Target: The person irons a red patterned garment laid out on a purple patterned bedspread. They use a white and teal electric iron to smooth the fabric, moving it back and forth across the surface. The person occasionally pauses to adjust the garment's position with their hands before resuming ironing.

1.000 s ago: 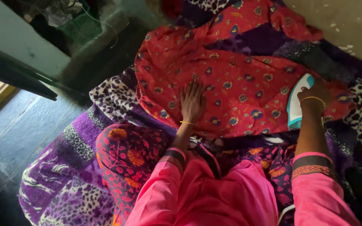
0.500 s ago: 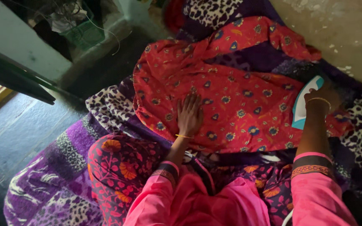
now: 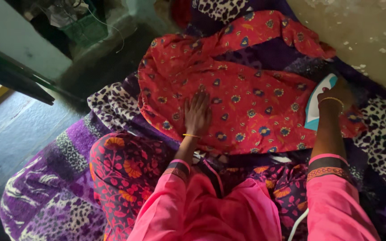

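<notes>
Ironing a red floral cloth [image 3: 246, 102] on a purple blanket [image 3: 63, 178].
Left hand [image 3: 197, 114] lies flat, fingers spread, holding nothing; right hand [image 3: 336, 96] grips the iron [image 3: 314, 107] at the cloth's right edge; lingering there could scorch it.

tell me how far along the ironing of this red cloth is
Done: the red flower-printed cloth lies fairly smooth under the flat left hand. In hand: the right hand holds the white and teal iron at its right edge. Left: the bunched upper strip and rumpled left edge.
</notes>
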